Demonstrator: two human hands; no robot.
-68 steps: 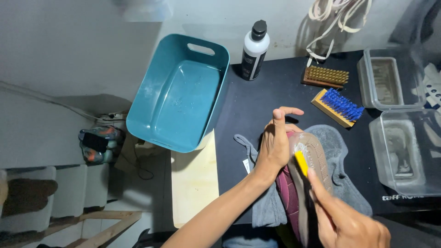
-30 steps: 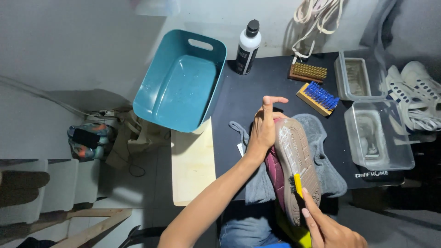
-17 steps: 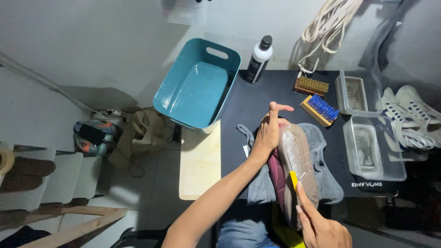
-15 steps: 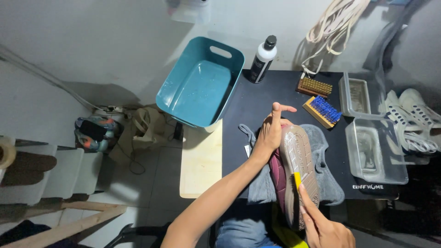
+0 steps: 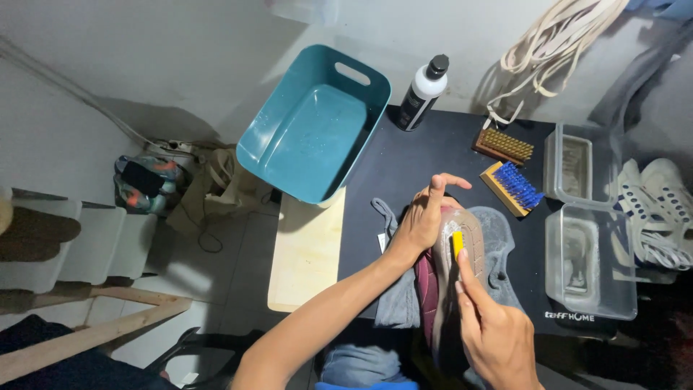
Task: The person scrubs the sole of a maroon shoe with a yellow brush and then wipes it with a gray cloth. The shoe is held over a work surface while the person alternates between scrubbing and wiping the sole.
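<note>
The left hand [image 5: 422,220] grips a shoe [image 5: 462,245] sole-up over a grey cloth [image 5: 505,238]; the right hand [image 5: 498,336] pinches a yellow brush [image 5: 457,244] against it. Beside them lie a blue-bristled brush [image 5: 514,188], a brown brush [image 5: 504,145], clear tubs [image 5: 588,260], a black white-capped bottle [image 5: 422,94] and a teal basin [image 5: 314,126].

The light is dim and cool, strongest across the pale wall [image 5: 180,65] along the top of the frame, while the right edge and lower corners sink into near black. The teal basin [image 5: 314,123] throws a soft, broad shadow to its lower left, and a faint sheen lies on the clear plastic containers [image 5: 588,260] at centre right. Focus is fair in the middle, but the wide lens bends straight lines at the left edge, and the dark areas look grainy.
</note>
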